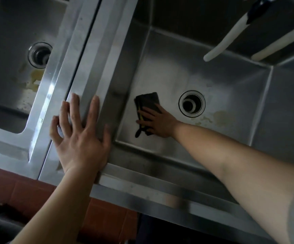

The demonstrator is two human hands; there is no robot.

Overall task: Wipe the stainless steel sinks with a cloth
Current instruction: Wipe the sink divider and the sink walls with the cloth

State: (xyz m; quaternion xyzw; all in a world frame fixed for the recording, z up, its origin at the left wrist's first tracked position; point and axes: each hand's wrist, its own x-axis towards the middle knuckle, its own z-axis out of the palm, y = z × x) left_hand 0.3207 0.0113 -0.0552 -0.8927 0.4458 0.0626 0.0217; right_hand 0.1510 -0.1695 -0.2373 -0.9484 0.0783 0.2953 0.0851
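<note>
Two stainless steel sinks stand side by side. In the deep right sink (230, 81), my right hand (157, 122) presses a dark folded cloth (148, 102) flat against the basin floor near the left wall, left of the round drain (192, 103). My fingers lie straight on the cloth, which has a yellow edge showing. My left hand (79, 136) rests flat with spread fingers on the steel rim (97, 71) between the two sinks. The left sink (10, 50) shows yellowish stains near its drain (39, 54).
Two white hoses (225, 41) hang over the back right of the right sink. Yellowish stains (220, 117) lie right of the right drain. Reddish floor tiles (28, 191) show below the front edge of the sinks.
</note>
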